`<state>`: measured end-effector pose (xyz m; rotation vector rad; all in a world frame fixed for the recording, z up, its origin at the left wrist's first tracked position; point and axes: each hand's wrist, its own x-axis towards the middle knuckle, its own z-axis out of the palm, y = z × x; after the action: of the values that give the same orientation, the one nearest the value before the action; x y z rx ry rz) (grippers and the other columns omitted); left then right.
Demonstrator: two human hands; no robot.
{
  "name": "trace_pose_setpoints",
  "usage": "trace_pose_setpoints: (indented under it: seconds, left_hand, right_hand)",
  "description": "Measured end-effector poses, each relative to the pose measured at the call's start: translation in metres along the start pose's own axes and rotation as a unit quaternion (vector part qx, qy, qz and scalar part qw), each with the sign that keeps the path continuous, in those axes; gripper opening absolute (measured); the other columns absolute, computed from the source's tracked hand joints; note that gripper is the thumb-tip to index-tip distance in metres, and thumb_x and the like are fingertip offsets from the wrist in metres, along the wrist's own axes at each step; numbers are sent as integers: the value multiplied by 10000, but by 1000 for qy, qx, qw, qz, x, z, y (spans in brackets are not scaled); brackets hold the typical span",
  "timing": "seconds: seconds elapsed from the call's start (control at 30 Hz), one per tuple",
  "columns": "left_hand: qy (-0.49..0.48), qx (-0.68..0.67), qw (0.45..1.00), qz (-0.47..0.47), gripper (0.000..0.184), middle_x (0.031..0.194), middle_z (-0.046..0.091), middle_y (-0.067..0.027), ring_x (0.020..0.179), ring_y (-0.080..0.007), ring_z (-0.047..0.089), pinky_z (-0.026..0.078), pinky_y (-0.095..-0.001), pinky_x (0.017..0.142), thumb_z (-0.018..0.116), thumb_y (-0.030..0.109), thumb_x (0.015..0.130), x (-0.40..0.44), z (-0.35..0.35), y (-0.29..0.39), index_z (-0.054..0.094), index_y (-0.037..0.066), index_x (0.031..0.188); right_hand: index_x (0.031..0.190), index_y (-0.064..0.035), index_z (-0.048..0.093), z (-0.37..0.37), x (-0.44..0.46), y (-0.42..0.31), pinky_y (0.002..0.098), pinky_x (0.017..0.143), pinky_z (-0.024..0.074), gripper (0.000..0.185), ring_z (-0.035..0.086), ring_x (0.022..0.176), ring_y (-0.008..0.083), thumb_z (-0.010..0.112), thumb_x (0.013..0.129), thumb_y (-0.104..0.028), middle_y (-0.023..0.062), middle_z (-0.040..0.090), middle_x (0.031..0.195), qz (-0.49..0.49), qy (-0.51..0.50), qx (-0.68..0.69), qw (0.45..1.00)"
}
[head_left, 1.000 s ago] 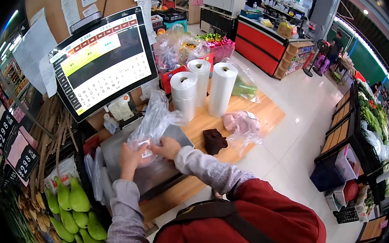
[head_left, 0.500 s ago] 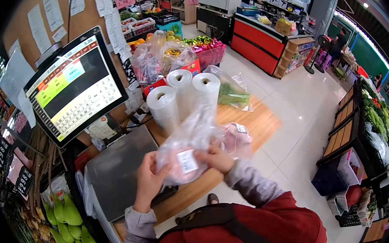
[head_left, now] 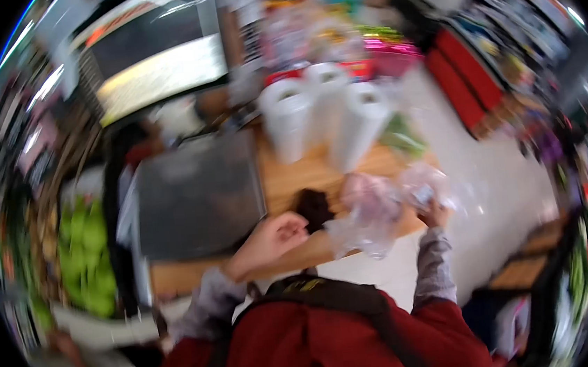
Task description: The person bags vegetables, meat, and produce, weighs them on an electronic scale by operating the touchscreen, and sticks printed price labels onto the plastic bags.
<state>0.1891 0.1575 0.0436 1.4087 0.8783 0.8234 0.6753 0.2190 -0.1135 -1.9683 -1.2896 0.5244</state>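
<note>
My right hand (head_left: 435, 214) grips a clear plastic bag (head_left: 425, 180) with a white label, at the right side of the wooden counter (head_left: 293, 176). Just left of it lies another clear bag with pale pink contents (head_left: 369, 201), probably meat; its loose plastic hangs over the front edge. Near the front corner of the flat grey scale (head_left: 200, 192) is my left hand (head_left: 271, 243), its fingers loosely curled and seemingly empty. A dark brown item (head_left: 312, 208), too blurred to name, sits between that hand and the pink bag.
Three white plastic bag rolls (head_left: 365, 118) stand upright behind the bags, with a bagged green vegetable (head_left: 403, 135) beside them. A lit screen (head_left: 164, 62) rises behind the scale. Green gourds (head_left: 84, 251) fill the left display. Another person's arm (head_left: 79, 363) shows at lower left.
The view has swung and blurred. My hands have parted: the labelled bag has gone right with my right hand, while my left hand has let go. Another person has appeared at lower left.
</note>
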Motion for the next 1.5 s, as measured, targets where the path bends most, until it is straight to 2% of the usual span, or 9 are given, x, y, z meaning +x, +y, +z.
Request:
trace_pose_setpoints:
  seconds: [0.03, 0.07, 0.13, 0.2, 0.27, 0.73, 1.07, 1.33, 1.5]
  left_hand:
    - [21, -29, 999, 4, 209, 847, 598, -33, 783, -74, 577, 484, -229, 695, 640, 135, 860, -5, -2, -7, 553, 9, 1001]
    - [39, -1, 999, 17, 206, 834, 593, -22, 768, -73, 573, 483, -231, 666, 652, 141, 852, -7, -6, -13, 558, 20, 990]
    - [98, 18, 994, 40, 238, 756, 610, -31, 715, -81, 572, 467, -242, 612, 680, 217, 828, -17, -8, -22, 583, 27, 934]
    - [128, 23, 991, 6, 280, 739, 631, -53, 685, -109, 595, 470, -262, 603, 678, 275, 822, -29, -13, -21, 593, 28, 923]
    - [150, 70, 986, -34, 314, 832, 637, -74, 761, -122, 611, 484, -259, 661, 666, 285, 832, -46, -15, -21, 590, 11, 966]
    - [261, -9, 963, -60, 339, 836, 648, -70, 698, -114, 610, 480, -254, 610, 666, 311, 830, -100, -36, -27, 583, 4, 949]
    - [404, -84, 911, -17, 81, 738, 605, -27, 644, -66, 540, 440, -208, 573, 548, 112, 895, -160, -88, -1, 579, 37, 908]
    - [491, -93, 866, -1, 103, 717, 584, -23, 603, -72, 506, 404, -209, 554, 535, 123, 907, -199, -118, -12, 567, 34, 866]
    - [637, 284, 717, -17, 178, 763, 621, -85, 569, -148, 554, 452, -290, 548, 655, 118, 795, -222, -200, -39, 629, 6, 930]
  right_hand:
    - [917, -172, 644, 12, 13, 43, 477, 564, 472, 437, 615, 674, 336, 726, 592, -453, 76, 650, 803, -173, 38, -312, 933]
    - [917, -171, 604, 43, 29, 92, 454, 628, 466, 409, 596, 807, 313, 729, 642, -446, 129, 610, 894, -153, 75, -430, 886]
    - [1029, -154, 613, 47, 31, 118, 451, 630, 465, 583, 562, 820, 309, 703, 607, -545, 106, 578, 893, -431, 58, -317, 843]
    - [1128, -82, 583, 90, 49, 148, 460, 726, 472, 694, 585, 870, 310, 625, 684, -614, 91, 615, 974, -180, 312, -385, 850]
    - [1166, -83, 575, 88, 70, 159, 467, 755, 480, 700, 611, 864, 311, 572, 730, -631, 108, 647, 970, -188, 390, -292, 853]
    - [1152, -11, 569, -6, 106, 13, 344, 762, 500, 468, 612, 893, 247, 637, 821, -334, 133, 642, 1017, -183, 340, -85, 919]
    - [869, 2, 593, 43, -40, -284, 239, 645, 435, 159, 520, 716, 99, 532, 911, -139, 42, 572, 736, -313, 2, 90, 945]
    - [927, 7, 618, 77, -40, -349, 225, 693, 462, 174, 570, 749, 98, 549, 917, -153, 26, 609, 813, -319, -85, 159, 930]
    - [902, 0, 596, 127, -81, -381, 214, 667, 424, 163, 511, 704, 82, 541, 922, -152, 14, 572, 758, -315, -247, 195, 895]
